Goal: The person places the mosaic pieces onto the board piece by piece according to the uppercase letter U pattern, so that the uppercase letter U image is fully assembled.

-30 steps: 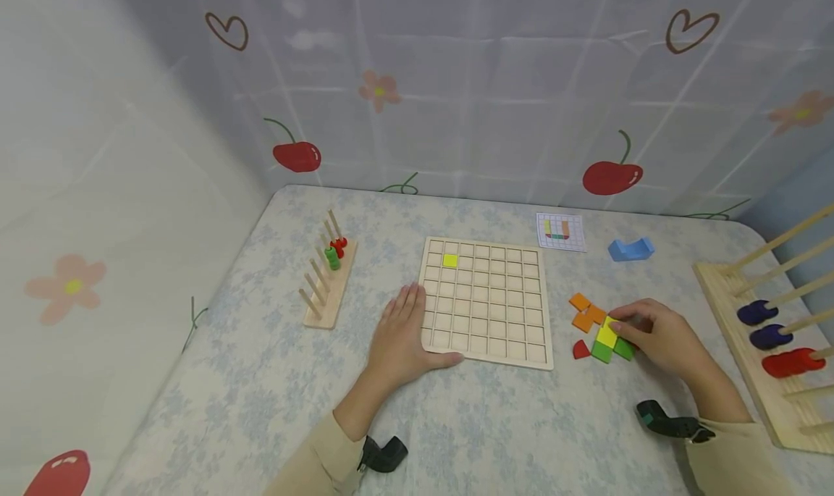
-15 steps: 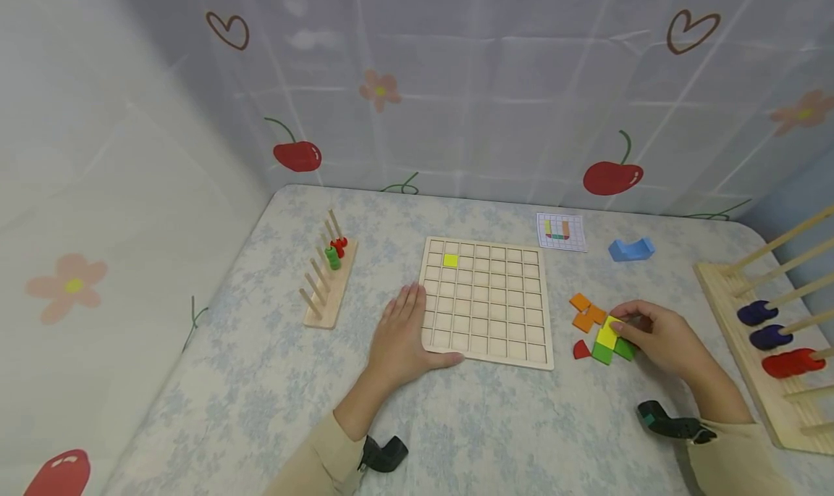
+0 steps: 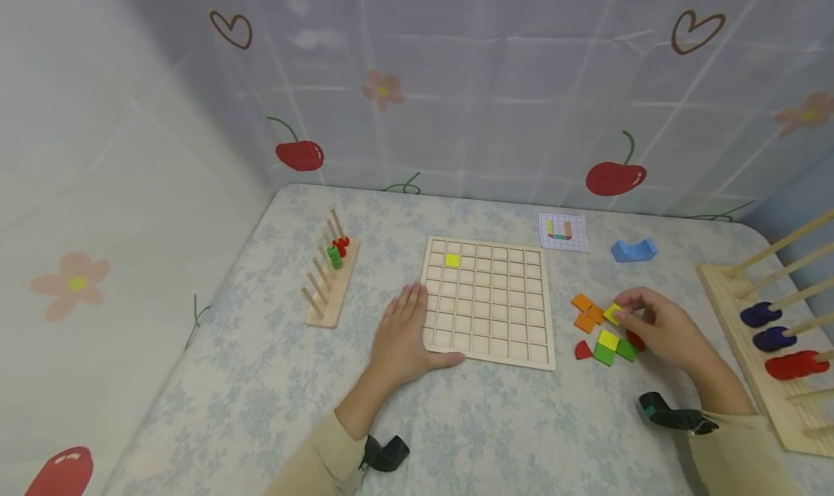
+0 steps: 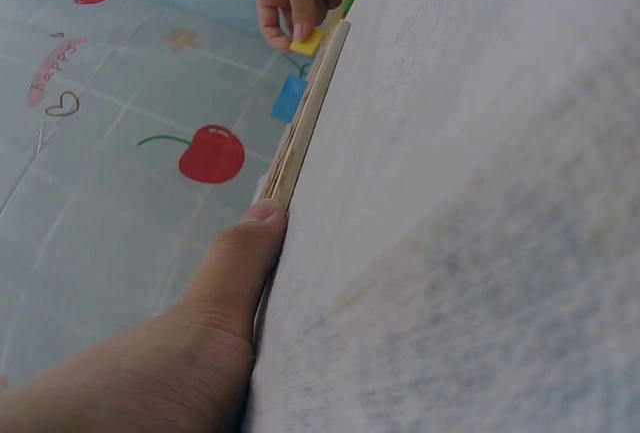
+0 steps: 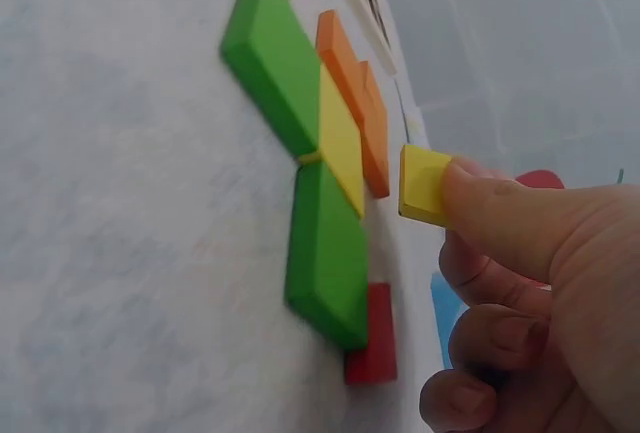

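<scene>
My left hand (image 3: 402, 337) lies with straight fingers along the left edge and front corner of a wooden grid board (image 3: 482, 300). One yellow square tile (image 3: 452, 261) sits in a cell near the board's far left. To the right of the board, my right hand (image 3: 661, 329) pinches another yellow square tile (image 5: 422, 185) between thumb and fingers, raised off the table in the right wrist view. Below it lie a third yellow tile (image 3: 609, 339), green tiles (image 5: 330, 253), orange tiles (image 3: 584, 323) and red pieces (image 3: 583, 350), one of them partly behind the right hand.
A pattern card (image 3: 563, 232) lies beyond the board's far right corner, beside a blue curved block (image 3: 634, 250). A small peg rack (image 3: 332, 286) with red and green beads stands left. At the right edge is a larger peg rack (image 3: 775, 366) with blue and red pieces.
The right hand has lifted a yellow tile off the pile and slightly away from me, uncovering another yellow tile and a red piece. The left hand stays on the board.
</scene>
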The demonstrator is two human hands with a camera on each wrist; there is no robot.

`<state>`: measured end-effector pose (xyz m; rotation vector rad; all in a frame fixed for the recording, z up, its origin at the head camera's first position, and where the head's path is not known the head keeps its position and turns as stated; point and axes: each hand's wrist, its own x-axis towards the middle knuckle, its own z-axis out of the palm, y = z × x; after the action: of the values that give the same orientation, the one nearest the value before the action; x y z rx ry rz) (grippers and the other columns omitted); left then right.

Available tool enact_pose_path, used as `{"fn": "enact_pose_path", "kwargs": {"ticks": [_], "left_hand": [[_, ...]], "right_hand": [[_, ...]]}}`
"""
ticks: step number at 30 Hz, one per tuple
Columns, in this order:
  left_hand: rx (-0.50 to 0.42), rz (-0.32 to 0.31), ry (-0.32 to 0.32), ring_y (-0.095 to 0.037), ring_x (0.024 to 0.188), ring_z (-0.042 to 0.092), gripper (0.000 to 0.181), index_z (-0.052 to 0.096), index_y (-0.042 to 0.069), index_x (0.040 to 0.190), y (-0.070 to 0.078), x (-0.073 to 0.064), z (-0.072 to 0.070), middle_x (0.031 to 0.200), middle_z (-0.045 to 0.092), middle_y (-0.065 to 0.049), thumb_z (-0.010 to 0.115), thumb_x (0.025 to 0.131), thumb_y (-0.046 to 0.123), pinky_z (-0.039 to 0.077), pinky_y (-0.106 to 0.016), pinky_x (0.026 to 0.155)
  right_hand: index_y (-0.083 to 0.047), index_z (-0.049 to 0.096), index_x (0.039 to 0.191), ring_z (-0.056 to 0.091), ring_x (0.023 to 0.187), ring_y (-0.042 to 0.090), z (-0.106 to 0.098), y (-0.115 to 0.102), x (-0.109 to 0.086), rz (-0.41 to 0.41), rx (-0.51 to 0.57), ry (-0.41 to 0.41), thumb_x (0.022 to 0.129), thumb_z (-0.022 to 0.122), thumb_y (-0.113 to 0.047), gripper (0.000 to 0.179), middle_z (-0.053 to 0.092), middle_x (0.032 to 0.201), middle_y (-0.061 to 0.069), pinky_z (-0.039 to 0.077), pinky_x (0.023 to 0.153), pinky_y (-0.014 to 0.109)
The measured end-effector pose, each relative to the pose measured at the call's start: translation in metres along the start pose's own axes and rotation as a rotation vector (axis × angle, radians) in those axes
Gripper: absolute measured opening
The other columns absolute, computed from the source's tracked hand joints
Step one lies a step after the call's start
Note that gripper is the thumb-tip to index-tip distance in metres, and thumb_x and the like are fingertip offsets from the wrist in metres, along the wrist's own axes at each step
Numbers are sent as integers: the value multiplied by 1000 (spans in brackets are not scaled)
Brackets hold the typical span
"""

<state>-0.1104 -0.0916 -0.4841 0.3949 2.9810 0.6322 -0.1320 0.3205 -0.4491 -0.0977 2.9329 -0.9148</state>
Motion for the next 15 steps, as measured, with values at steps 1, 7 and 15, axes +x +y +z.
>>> {"fn": "enact_pose_path", "kwargs": {"ticks": [1, 7, 15], "left_hand": [[-2, 0, 1, -24, 156, 4, 137, 7, 2, 159, 0, 0, 0, 167, 8, -12, 65, 66, 85, 8, -42, 127], [2, -3, 4, -23, 156, 5, 137, 8, 2, 159, 1, -1, -1, 167, 9, -12, 65, 66, 85, 9, -42, 127], [10, -7, 0, -22, 156, 4, 137, 7, 3, 159, 0, 0, -1, 167, 8, -11, 65, 66, 85, 8, -41, 127]], "right_hand": [[-4, 58, 117, 45, 69, 15, -1, -2, 1, -5, 3, -4, 98, 64, -20, 26, 61, 100, 13, 42, 52, 22], [-4, 59, 119, 53, 80, 21, -1, -13, 10, -31, 24, -11, 99, 62, -23, 28, 61, 103, 13, 45, 60, 14], [-6, 62, 117, 54, 91, 10, 7, -30, 26, -92, 58, 11, 99, 61, -27, 28, 64, 103, 10, 41, 75, 3]]}}
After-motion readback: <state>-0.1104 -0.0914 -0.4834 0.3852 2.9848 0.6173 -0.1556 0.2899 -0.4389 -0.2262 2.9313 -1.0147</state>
